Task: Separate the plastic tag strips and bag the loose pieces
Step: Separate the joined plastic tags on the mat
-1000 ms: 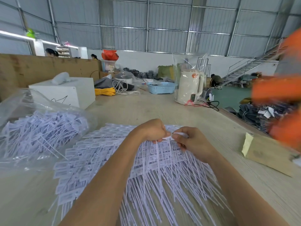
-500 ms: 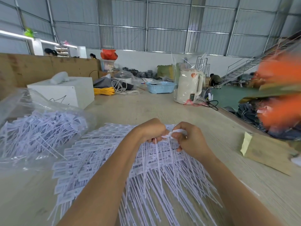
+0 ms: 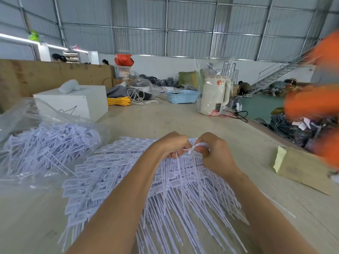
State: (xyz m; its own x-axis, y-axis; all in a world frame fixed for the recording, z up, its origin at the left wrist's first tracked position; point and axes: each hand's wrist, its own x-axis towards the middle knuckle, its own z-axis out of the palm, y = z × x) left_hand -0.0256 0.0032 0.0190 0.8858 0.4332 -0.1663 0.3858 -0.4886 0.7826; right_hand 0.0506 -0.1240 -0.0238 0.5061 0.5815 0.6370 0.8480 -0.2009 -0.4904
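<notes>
Since a second ago the right hand (image 3: 215, 154) has turned its knuckles upward, twisting the white tag strip (image 3: 194, 150) it pinches. The left hand (image 3: 172, 145) grips the strip's other end, fingers curled under (their tips are hidden). Both hover over the spread pile of tag strips (image 3: 117, 176) on the table (image 3: 192, 121). At nine o'clock lies the clear bag (image 3: 45, 143) of loose pieces. At three o'clock an orange blur (image 3: 315, 99), perhaps a sleeve, is cut off.
</notes>
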